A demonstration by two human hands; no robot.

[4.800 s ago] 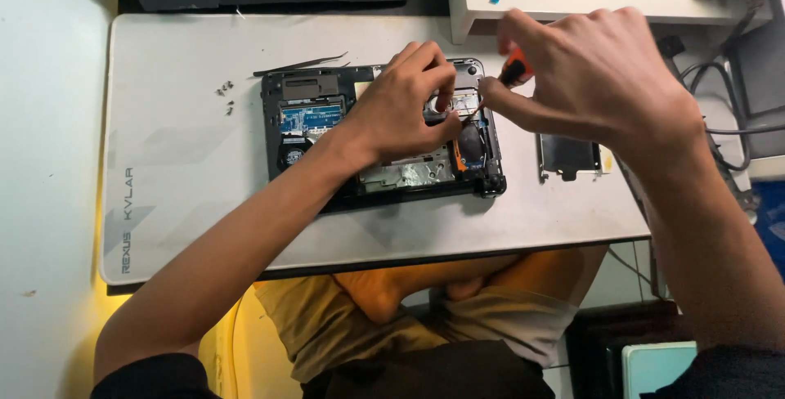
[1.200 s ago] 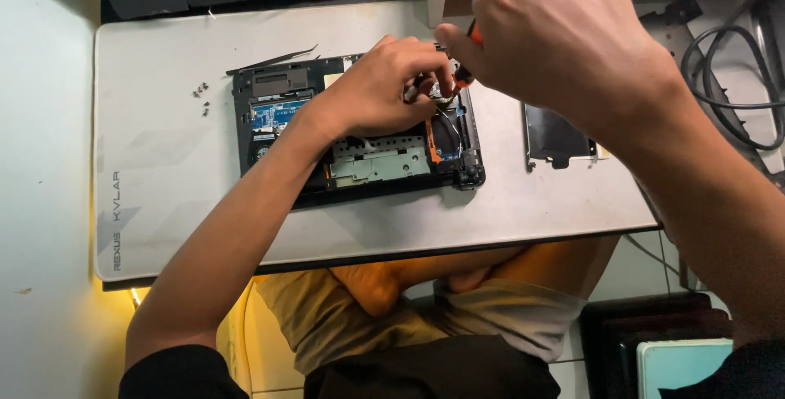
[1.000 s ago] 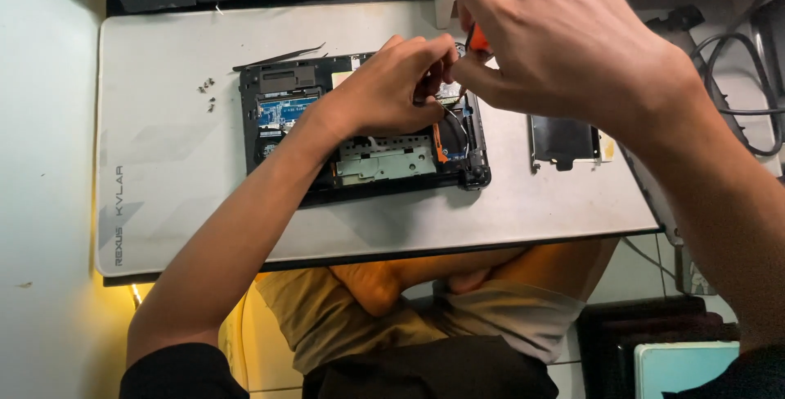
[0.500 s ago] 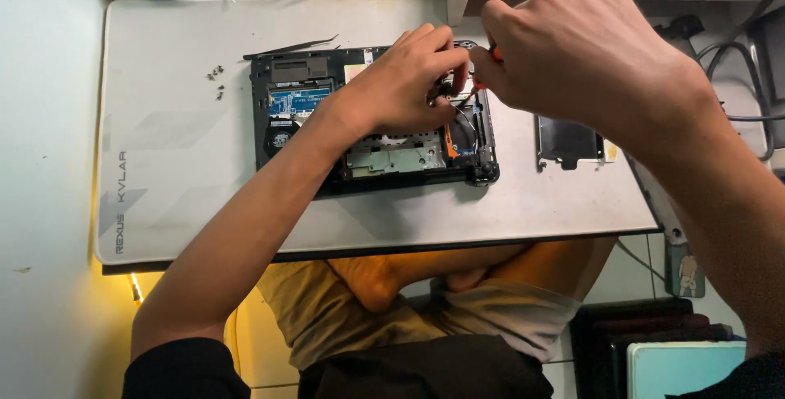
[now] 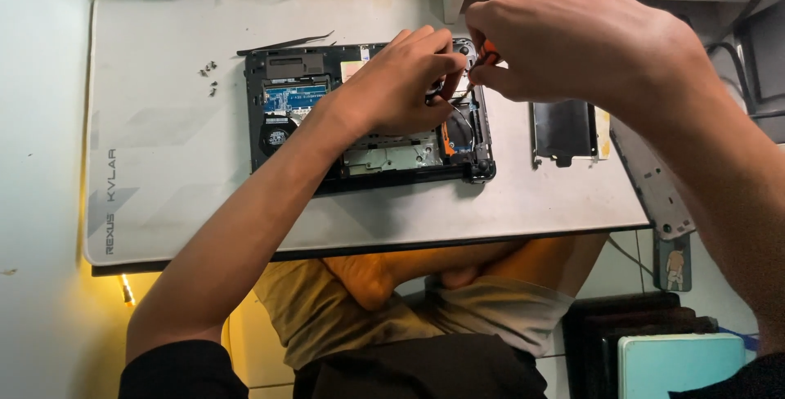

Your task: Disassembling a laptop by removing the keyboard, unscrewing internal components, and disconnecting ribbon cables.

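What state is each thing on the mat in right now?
Laptop: bottom cover off, board and fan exposed.
Screwdriver: gripped in right hand, tip hidden.
Left hand: fingers resting on the laptop's inner parts near the tip.
Tweezers: lying loose above the laptop.
Screws: removed, lying loose on the mat.
Metal drive caddy: out, lying right of the laptop.

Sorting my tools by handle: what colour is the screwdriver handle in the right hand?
Orange-red with black, peeking out of the right hand on the screwdriver; head view.
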